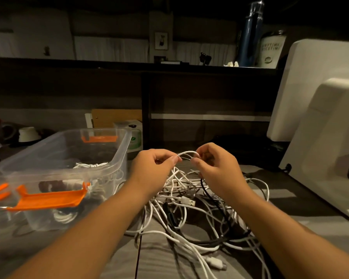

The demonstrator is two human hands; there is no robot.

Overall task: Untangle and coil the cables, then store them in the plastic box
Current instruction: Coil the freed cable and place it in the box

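Left hand and right hand are both raised over the table, each pinching one end of the same white cable loop between thumb and fingertips. The loop arches between the two hands, and its strands drop straight into the heap below.

Biggest item: a white monitor seen from the back, at the right edge, not involved.

Plastic box is clear and lidless, with orange latches. It sits on the table left of the hands, just beside the left forearm.

Cable pile lies on the table under and in front of the hands. It is mostly white cables knotted over each other, with one black cable running through.

Coiled white cables are already in the box, with more visible low through the near wall. Count unclear.

USB plug lies loose mid-pile.

Progress: I judge it partway, early to mid. Some cables are stored, but most are in the knot. The pinched loop looks like the one being worked free, and it is not coiled yet.
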